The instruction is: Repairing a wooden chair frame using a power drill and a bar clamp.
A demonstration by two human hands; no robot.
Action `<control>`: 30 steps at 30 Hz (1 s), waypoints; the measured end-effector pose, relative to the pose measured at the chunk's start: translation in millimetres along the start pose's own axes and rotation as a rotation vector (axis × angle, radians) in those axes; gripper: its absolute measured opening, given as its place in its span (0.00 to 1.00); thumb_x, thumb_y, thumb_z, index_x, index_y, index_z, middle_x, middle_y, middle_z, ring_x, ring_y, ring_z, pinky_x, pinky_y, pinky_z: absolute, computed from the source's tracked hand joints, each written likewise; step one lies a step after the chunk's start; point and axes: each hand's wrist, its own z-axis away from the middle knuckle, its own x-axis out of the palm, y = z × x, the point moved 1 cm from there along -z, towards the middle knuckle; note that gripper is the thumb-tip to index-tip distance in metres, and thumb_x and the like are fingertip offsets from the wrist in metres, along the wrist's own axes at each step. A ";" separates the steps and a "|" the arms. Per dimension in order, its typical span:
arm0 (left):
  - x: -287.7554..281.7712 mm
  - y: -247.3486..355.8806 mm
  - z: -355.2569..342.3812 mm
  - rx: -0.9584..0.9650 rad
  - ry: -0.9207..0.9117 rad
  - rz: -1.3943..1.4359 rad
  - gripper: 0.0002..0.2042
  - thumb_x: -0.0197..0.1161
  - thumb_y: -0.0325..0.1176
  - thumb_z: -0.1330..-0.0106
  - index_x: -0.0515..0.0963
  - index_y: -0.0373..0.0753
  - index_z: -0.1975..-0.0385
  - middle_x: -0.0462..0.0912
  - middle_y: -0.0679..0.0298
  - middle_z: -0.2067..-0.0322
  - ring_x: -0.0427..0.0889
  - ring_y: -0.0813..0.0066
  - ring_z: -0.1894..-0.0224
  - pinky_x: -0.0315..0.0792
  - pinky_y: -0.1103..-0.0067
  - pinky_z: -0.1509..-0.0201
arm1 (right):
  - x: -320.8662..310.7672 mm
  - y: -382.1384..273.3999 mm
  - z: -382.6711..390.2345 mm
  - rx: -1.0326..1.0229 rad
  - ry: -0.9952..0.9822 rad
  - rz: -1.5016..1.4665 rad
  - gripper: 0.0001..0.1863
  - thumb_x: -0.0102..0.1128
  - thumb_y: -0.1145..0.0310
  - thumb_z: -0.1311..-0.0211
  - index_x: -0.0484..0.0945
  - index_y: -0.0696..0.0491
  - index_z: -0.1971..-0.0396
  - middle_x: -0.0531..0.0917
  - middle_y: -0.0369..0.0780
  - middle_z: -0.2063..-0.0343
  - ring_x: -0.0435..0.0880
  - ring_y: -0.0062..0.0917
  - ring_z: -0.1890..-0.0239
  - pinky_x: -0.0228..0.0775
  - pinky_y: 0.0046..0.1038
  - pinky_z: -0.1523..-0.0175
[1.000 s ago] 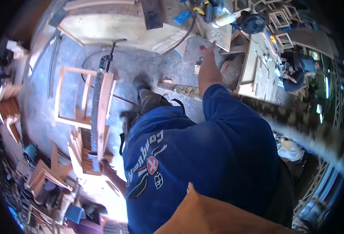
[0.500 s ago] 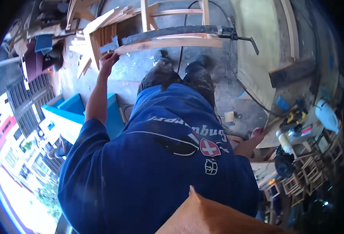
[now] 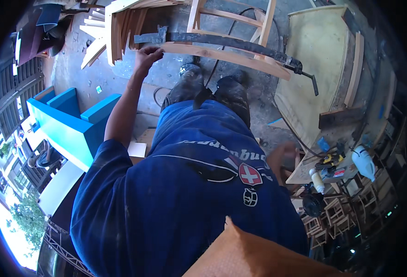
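A long dark metal bar clamp (image 3: 222, 40) lies across the upper middle of the head view, its sliding jaw at the left and its screw handle at the right. Along its near side runs a pale wooden slat (image 3: 217, 54). My left hand (image 3: 148, 57) is at the slat's left end, below the clamp jaw, its fingers curled closed on that end. Low at my right side, beside the corner of a workbench, my right hand (image 3: 284, 154) is smeared by motion. Its fingers cannot be made out.
Beyond the clamp stands a wooden frame (image 3: 233, 16). Stacked boards (image 3: 120, 37) are at the upper left, a blue piece of furniture (image 3: 69, 122) at the left. To the right are a pale panel (image 3: 314, 60), a workbench (image 3: 300, 171), a white bottle (image 3: 363, 162) and a yellow-black tool (image 3: 329, 160).
The clamp and slat appear farther right, their right end tilted lower. My left hand has shifted right and up with the slat's end. My right hand has moved left, closer to my body.
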 end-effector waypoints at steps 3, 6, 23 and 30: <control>-3.8 -2.1 -2.5 -0.001 -0.016 -0.085 0.14 0.69 0.35 0.40 0.83 0.31 0.61 0.85 0.61 0.68 0.83 0.77 0.66 0.78 0.82 0.59 | -22.5 -159.0 147.1 -0.953 0.204 -0.879 0.22 0.63 0.78 0.50 0.72 0.59 0.53 0.74 0.46 0.56 0.76 0.37 0.55 0.70 0.36 0.50; -3.9 1.0 0.4 0.042 0.005 -0.169 0.14 0.69 0.35 0.41 0.83 0.30 0.61 0.86 0.61 0.69 0.83 0.78 0.66 0.77 0.83 0.60 | -77.9 -256.3 291.0 -1.651 -0.295 -0.726 0.23 0.69 0.71 0.53 0.76 0.57 0.54 0.77 0.45 0.54 0.76 0.38 0.50 0.70 0.36 0.46; -13.3 13.0 1.2 0.117 -0.023 -0.212 0.11 0.68 0.35 0.44 0.85 0.35 0.65 0.86 0.54 0.71 0.86 0.74 0.70 0.78 0.78 0.62 | -76.0 -345.1 478.6 -2.028 -0.360 -0.496 0.26 0.70 0.67 0.61 0.77 0.50 0.56 0.80 0.36 0.60 0.80 0.32 0.58 0.72 0.34 0.51; -14.3 15.4 1.3 0.132 -0.040 -0.226 0.12 0.69 0.36 0.43 0.85 0.34 0.64 0.87 0.55 0.70 0.86 0.73 0.69 0.78 0.77 0.62 | -68.4 -346.1 479.0 -2.007 -0.374 -0.515 0.24 0.72 0.68 0.65 0.77 0.49 0.61 0.80 0.36 0.63 0.82 0.32 0.62 0.73 0.33 0.54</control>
